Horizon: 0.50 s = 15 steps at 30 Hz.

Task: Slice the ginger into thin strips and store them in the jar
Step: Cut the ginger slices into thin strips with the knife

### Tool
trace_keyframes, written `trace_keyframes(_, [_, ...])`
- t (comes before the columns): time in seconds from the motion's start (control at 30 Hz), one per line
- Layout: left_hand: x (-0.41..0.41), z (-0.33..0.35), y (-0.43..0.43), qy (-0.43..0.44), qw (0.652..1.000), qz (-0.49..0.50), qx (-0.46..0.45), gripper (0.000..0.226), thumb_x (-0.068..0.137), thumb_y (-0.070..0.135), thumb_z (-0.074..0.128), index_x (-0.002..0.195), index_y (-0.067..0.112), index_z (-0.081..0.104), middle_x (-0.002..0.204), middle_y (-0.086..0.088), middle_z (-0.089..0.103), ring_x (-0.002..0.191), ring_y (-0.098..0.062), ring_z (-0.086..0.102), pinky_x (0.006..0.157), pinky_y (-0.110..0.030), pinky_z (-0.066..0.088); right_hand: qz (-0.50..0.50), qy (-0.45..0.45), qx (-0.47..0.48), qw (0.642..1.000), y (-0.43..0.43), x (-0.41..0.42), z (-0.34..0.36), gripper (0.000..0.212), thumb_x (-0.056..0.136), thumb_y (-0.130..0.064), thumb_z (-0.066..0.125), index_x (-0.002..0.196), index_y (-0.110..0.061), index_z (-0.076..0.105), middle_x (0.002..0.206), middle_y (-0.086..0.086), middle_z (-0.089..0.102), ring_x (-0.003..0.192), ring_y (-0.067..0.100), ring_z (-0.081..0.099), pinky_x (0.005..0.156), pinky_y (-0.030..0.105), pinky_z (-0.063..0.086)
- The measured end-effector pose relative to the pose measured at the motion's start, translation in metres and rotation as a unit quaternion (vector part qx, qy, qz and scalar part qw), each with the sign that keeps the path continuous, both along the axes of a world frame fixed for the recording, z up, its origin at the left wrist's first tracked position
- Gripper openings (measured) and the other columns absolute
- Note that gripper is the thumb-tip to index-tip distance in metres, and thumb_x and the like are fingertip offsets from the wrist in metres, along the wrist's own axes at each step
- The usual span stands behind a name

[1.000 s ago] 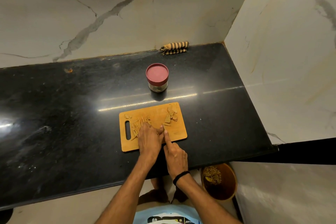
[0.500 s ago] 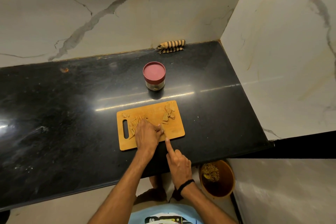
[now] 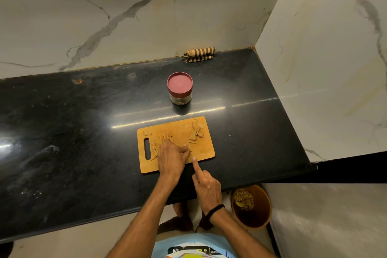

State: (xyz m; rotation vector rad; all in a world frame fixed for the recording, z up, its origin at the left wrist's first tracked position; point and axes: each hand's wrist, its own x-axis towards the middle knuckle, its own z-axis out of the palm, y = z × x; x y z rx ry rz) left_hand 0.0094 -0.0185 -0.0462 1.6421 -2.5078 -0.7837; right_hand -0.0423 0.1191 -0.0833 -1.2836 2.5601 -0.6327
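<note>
At the cutting board's (image 3: 201,148) near edge the left hand (image 3: 170,159) pinches the ginger (image 3: 189,147) steady for slicing, the right hand (image 3: 207,186) curled, forefinger out, around what I cannot tell, while the lidded jar (image 3: 179,88) waits on the tabletop beyond the board's far edge.

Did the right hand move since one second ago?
Yes. The right hand has drawn back toward the person: its index fingertip sits near the front edge of the cutting board.
</note>
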Motion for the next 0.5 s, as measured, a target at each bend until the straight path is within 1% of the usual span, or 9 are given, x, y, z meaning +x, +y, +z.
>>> trace_keyframes(0.07, [0.000,-0.002,0.000,-0.005,1.000,0.002,-0.003,0.033,0.094,0.044,0.064,0.122,0.027,0.071,0.104,-0.003,0.055,0.098,-0.014,0.047,0.084,-0.030,0.044,0.001,0.000,0.003,1.000,0.000,-0.001,0.000,0.082,0.075,-0.009,0.081,0.145,-0.025,0.042,0.057,-0.004,0.041,0.042,0.007,0.036,0.037,0.021,0.036])
trace_keyframes(0.17, [-0.001,-0.004,0.000,-0.006,1.000,0.004,-0.008,0.032,0.094,0.044,0.064,0.120,0.028,0.071,0.104,-0.003,0.055,0.098,-0.015,0.047,0.085,-0.031,0.045,-0.002,0.009,0.004,1.000,0.002,-0.003,0.000,0.081,0.074,-0.009,0.082,0.144,-0.026,0.044,0.057,-0.003,0.041,0.041,0.008,0.037,0.036,0.022,0.037])
trace_keyframes(0.27, [-0.002,-0.006,-0.001,-0.001,1.000,0.006,-0.004,0.030,0.094,0.043,0.064,0.118,0.027,0.073,0.106,-0.004,0.058,0.101,-0.017,0.050,0.087,-0.033,0.046,0.006,0.017,0.009,1.000,0.008,-0.004,-0.001,0.083,0.074,-0.011,0.082,0.145,-0.028,0.041,0.058,-0.003,0.041,0.041,0.009,0.037,0.035,0.024,0.038])
trace_keyframes(0.4, [-0.003,-0.009,-0.002,0.008,1.000,0.011,0.003,0.029,0.094,0.041,0.066,0.115,0.024,0.075,0.108,-0.005,0.061,0.102,-0.017,0.052,0.085,-0.031,0.047,0.005,0.037,0.009,0.999,0.008,-0.007,-0.002,0.084,0.073,-0.012,0.083,0.143,-0.029,0.042,0.057,-0.002,0.040,0.042,0.008,0.032,0.036,0.024,0.035])
trace_keyframes(0.5, [-0.003,-0.013,-0.002,0.015,1.000,0.007,0.006,0.025,0.094,0.037,0.067,0.114,0.024,0.074,0.104,-0.006,0.061,0.098,-0.019,0.054,0.084,-0.036,0.050,0.008,0.043,0.007,0.999,0.003,-0.007,-0.001,0.083,0.072,-0.012,0.084,0.143,-0.028,0.044,0.057,-0.004,0.035,0.044,0.006,0.027,0.036,0.022,0.034])
